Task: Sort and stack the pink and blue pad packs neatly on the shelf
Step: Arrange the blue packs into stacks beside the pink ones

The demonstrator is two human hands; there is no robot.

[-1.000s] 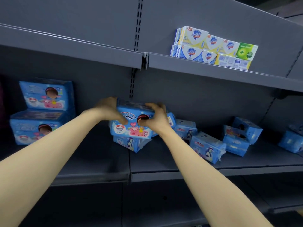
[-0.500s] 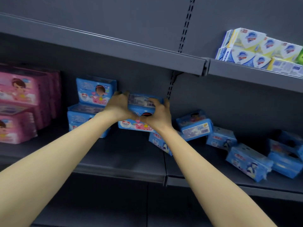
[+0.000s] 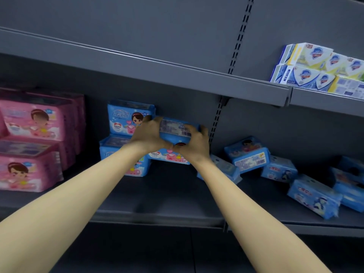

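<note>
Moving leftward, the blue pack (image 3: 175,132) is now arriving beside the blue stack (image 3: 126,123), held above the shelf (image 3: 157,200). Left hand (image 3: 148,136) and right hand (image 3: 196,145) are gripping its ends. It is looking light, squashy and slick-wrapped; squeezing the short ends evenly seems wisest.

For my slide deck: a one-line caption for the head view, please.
Left hand and right hand grip a blue pad pack beside the blue stack, pink stack further left.
</note>
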